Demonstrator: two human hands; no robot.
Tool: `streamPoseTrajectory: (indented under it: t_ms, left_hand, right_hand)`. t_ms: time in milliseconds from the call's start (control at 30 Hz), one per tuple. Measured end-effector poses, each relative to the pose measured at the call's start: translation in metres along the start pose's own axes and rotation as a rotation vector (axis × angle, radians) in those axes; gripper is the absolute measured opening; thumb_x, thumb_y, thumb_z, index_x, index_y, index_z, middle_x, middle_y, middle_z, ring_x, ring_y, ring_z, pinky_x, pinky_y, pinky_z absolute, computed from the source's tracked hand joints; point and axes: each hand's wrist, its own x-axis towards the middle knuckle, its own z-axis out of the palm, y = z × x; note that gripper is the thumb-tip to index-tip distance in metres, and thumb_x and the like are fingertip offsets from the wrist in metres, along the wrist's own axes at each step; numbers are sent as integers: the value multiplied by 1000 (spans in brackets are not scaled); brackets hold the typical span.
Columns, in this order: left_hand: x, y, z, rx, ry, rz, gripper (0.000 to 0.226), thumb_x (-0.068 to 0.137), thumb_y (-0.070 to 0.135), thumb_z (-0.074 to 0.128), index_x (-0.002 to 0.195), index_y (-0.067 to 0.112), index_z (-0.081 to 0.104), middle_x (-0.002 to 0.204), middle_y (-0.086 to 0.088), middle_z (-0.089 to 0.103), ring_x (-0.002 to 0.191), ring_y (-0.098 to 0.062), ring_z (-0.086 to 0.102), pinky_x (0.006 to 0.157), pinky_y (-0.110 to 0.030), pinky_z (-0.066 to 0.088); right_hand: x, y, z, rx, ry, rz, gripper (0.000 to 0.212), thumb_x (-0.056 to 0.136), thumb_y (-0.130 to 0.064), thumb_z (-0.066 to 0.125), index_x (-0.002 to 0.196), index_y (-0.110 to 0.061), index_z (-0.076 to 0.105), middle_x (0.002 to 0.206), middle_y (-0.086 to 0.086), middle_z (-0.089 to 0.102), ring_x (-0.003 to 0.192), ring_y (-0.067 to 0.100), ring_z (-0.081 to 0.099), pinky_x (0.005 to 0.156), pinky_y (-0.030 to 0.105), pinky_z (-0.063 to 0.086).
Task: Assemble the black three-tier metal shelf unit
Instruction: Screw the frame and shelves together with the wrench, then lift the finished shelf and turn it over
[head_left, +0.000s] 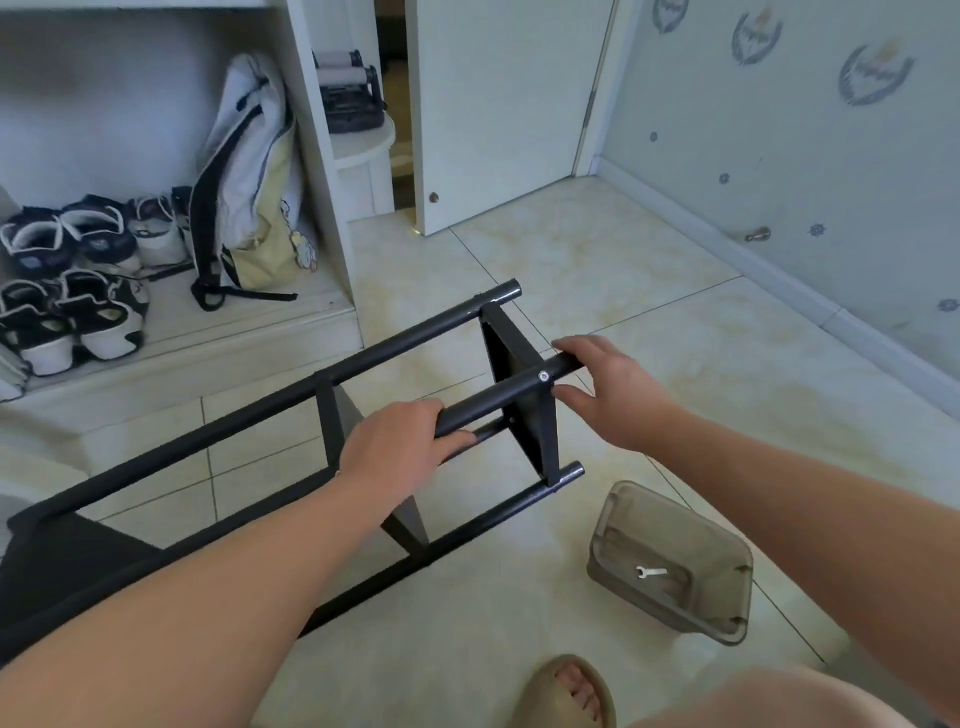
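Shelf (332, 374) on its side: your L hand (400, 441) grips the top pole (493, 395), R hand (613, 389) wraps its end; steady both & lift evenly.

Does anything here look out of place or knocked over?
Only the black shelf unit: it lies on its side on the tiled floor rather than standing, with the left hand and right hand gripping one pole. That fits mid-assembly. Nothing looks spilled or broken.
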Motion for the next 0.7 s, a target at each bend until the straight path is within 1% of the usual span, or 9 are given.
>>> streamPoseTrajectory:
  t_ms: [100,167,233,300,367,533,600,667,700]
  left_hand:
    - [0,-4,-29,-86,124,-35,45,91,63,54,71,24,44,66,4,57,60,-11,54,50,-27,35]
    - [0,-8,-46,-142,204,-53,46,91,62,56,73,20,49,65,2,57,60,-15,56,52,-29,41]
    - [-1,-12,-62,-212,274,-70,46,91,60,58,74,17,52,64,1,58,62,-18,58,54,-31,45]
    - [-3,-16,-77,-302,350,-79,45,91,56,62,70,18,50,61,1,55,59,-17,54,52,-30,40]
    - [-7,-19,-92,-386,415,-88,42,91,52,64,67,22,47,58,4,50,56,-14,49,51,-29,33]
    - [-11,-30,-113,-596,538,-139,43,90,45,68,64,19,46,56,5,45,53,-13,43,53,-29,33]
    - [-10,-36,-115,-653,580,-151,44,90,43,69,62,19,45,55,5,43,53,-14,42,54,-29,34]
    - [-6,-42,-116,-685,604,-168,46,89,42,69,62,15,45,55,4,43,53,-14,41,53,-28,34]
    - [-3,-45,-117,-701,605,-180,46,89,42,69,63,12,45,56,3,42,53,-15,41,53,-27,33]
  right_hand:
    - [3,-29,-17,-29,75,-50,78,100,-32,59,159,-40,10,162,-10,23,143,19,31,108,37,37]
    - [4,-48,-27,-9,134,-88,86,100,-30,59,159,-42,-1,164,-8,19,146,19,26,110,36,33]
    - [7,-64,-36,18,196,-105,85,100,-30,59,161,-35,0,166,-7,16,149,19,21,116,38,28]
    - [10,-79,-45,34,227,-84,83,100,-31,59,162,-28,4,167,-6,12,151,20,16,120,39,22]
    - [12,-87,-51,42,242,-48,82,100,-32,58,162,-25,5,168,-5,9,153,20,11,121,38,19]
    - [23,-97,-58,77,296,88,87,100,-33,59,162,-22,-1,169,-6,-5,155,23,6,122,44,20]
    - [30,-95,-58,129,286,148,87,100,-33,58,162,-20,-2,169,-7,-6,153,23,14,117,41,27]
    - [39,-93,-57,159,294,184,84,100,-32,58,161,-16,3,169,-6,1,145,23,31,100,34,36]
    - [44,-91,-55,158,302,190,82,100,-31,58,161,-14,5,168,-6,3,142,23,34,94,31,35]
